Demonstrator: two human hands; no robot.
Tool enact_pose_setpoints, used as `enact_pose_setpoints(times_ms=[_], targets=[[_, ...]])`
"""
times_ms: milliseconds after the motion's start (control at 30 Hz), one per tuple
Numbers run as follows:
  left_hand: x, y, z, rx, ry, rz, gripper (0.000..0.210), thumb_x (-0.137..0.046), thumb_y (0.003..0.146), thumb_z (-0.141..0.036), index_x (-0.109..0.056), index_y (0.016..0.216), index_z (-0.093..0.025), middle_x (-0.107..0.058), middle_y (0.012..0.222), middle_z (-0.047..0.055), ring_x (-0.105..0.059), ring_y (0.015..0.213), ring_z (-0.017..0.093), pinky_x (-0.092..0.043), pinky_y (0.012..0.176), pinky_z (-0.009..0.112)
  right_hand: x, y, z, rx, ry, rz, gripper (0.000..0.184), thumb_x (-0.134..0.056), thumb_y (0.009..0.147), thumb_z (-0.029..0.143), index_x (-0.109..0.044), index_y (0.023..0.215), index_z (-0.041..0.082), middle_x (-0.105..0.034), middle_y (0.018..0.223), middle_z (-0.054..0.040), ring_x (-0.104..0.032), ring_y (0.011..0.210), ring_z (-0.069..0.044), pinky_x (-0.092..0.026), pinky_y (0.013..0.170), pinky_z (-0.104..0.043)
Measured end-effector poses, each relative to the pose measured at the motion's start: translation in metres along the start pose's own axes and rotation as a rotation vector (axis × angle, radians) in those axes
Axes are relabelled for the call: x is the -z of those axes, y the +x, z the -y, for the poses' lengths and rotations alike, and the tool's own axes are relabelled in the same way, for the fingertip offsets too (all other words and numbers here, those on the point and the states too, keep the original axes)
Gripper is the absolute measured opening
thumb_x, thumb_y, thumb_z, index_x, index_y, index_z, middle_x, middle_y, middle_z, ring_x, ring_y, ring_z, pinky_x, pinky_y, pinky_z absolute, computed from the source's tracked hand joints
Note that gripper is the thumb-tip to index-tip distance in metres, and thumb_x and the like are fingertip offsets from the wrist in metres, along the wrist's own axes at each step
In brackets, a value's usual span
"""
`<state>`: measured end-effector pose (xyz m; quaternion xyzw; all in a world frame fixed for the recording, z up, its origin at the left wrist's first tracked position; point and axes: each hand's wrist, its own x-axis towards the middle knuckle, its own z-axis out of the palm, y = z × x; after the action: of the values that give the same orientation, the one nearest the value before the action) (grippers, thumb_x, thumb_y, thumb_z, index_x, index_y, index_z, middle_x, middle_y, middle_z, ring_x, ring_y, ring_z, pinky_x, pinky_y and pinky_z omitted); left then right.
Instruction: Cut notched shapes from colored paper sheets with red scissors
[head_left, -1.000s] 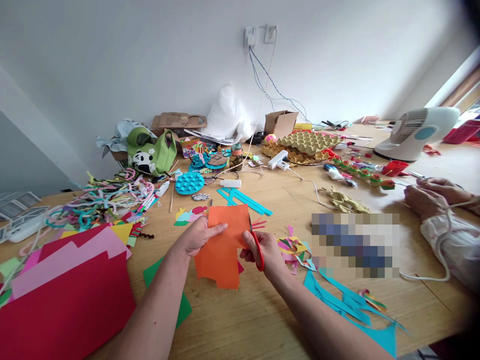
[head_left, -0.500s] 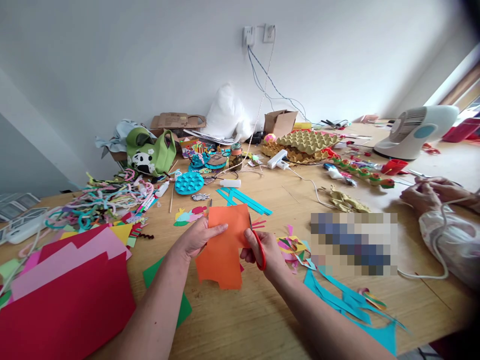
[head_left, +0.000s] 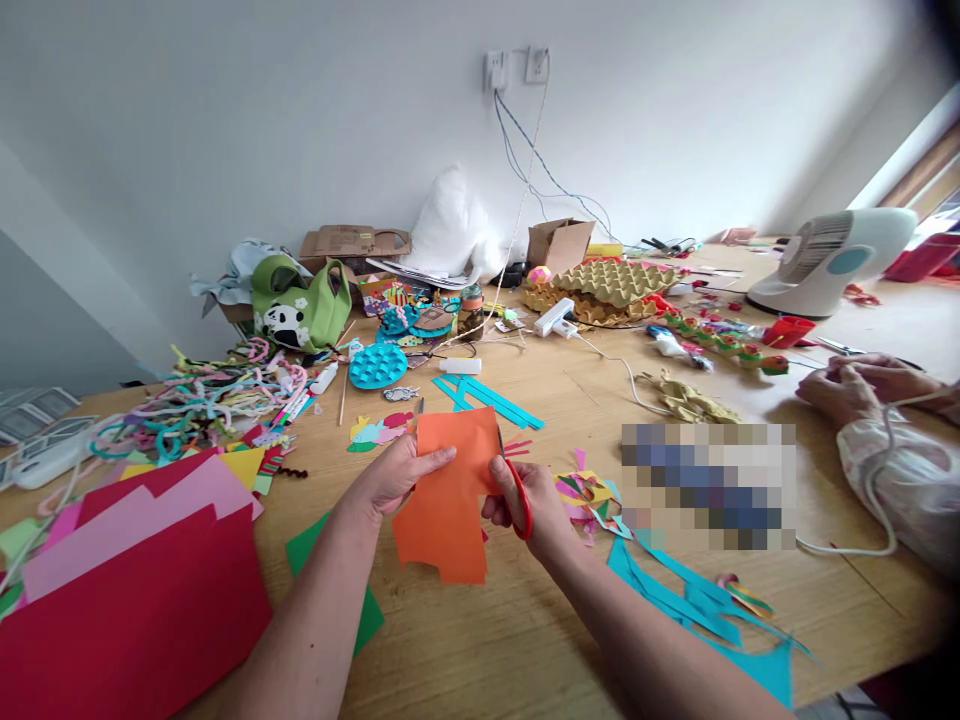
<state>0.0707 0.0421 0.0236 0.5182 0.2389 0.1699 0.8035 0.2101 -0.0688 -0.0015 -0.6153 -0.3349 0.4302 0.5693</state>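
An orange sheet of paper with notched edges is held up over the table by my left hand, thumb on its front face. My right hand is closed around the red-handled scissors, whose blades lie at the right edge of the sheet, partly hidden by it. A green sheet lies on the table, partly under my left forearm. Behind the orange sheet are blue paper strips and small fish-like paper cutouts.
Red and pink sheets are stacked at the left, below a heap of pipe cleaners. Blue scraps lie at the right. Another person's hands work at the far right, near a fan. Egg trays stand behind.
The lower edge of the orange sheet has shifted slightly. Both hands and the scissors stay almost where they were.
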Motion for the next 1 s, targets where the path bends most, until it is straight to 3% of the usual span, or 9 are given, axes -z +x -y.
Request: enact_pose_setpoints(times_ms=[1000], targets=[[0.0033, 0.0011, 0.0016, 0.018, -0.006, 0.026, 0.041, -0.069, 0.073, -0.029, -0.06, 0.109, -0.012, -0.069, 0.101, 0.015, -0.066, 0.09, 0.028, -0.051, 0.081, 0.041, 0.0053, 0.006, -0.0096, -0.014, 0.043, 0.06, 0.055, -0.05, 0.074, 0.066, -0.056, 0.061, 0.013, -0.056, 0.043, -0.0023, -0.049, 0.035, -0.009, -0.034, 0.035, -0.017]])
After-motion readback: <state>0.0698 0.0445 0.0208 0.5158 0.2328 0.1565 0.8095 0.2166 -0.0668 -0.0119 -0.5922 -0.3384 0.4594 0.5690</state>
